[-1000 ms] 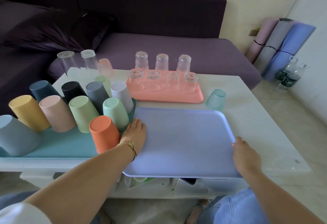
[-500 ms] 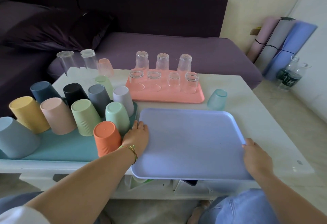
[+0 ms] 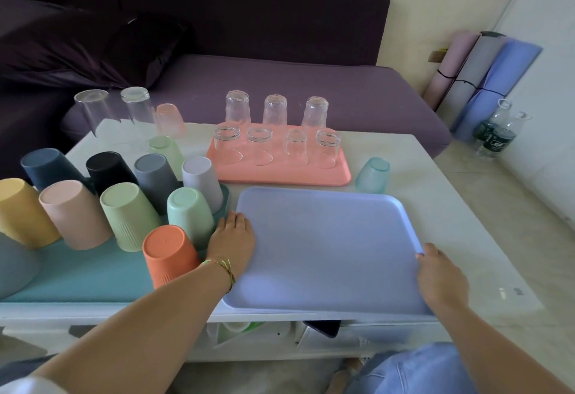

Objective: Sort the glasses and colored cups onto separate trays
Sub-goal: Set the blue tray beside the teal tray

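Your left hand (image 3: pixel 231 241) lies flat, fingers straight, on the left edge of the lavender tray (image 3: pixel 326 247), just beside the orange cup (image 3: pixel 169 253). Your right hand (image 3: pixel 441 275) grips the tray's near right corner, thumb over the rim. That tray sits at the near edge of the white table (image 3: pixel 451 207). Coloured cups (image 3: pixel 74 213) stand upside down on the teal tray (image 3: pixel 93 278) to your left. Clear glasses (image 3: pixel 275 110) fill the coral tray (image 3: pixel 280 176) behind, and a frosted teal glass (image 3: pixel 372 175) stands on the table just beside it.
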